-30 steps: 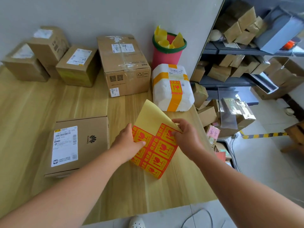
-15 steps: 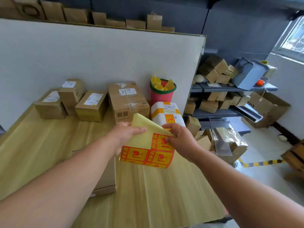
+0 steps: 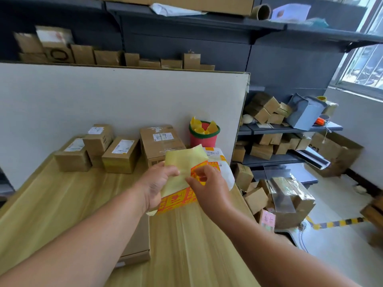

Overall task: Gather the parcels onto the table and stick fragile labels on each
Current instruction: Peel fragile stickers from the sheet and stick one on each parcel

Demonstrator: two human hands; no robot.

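Yellow label sheet [image 3: 182,168] is hanging above the table [image 3: 62,204], left hand [image 3: 154,183] gripping its edge while the right hand [image 3: 209,189] is pinching one red sticker [image 3: 199,170] by the corner. I'd be peeling slow and flat so it isn't tearing; boxes [image 3: 122,155] are waiting behind.

Flat box [image 3: 138,241]: mostly hidden beneath the left forearm [image 3: 83,235]. White parcel [image 3: 228,172]: largely covered by the label sheet [image 3: 180,168] and right hand [image 3: 209,189]. Sheet print blurred (symbols illegible). Shipping slips on the rear cartons [image 3: 122,156]: too small to read.
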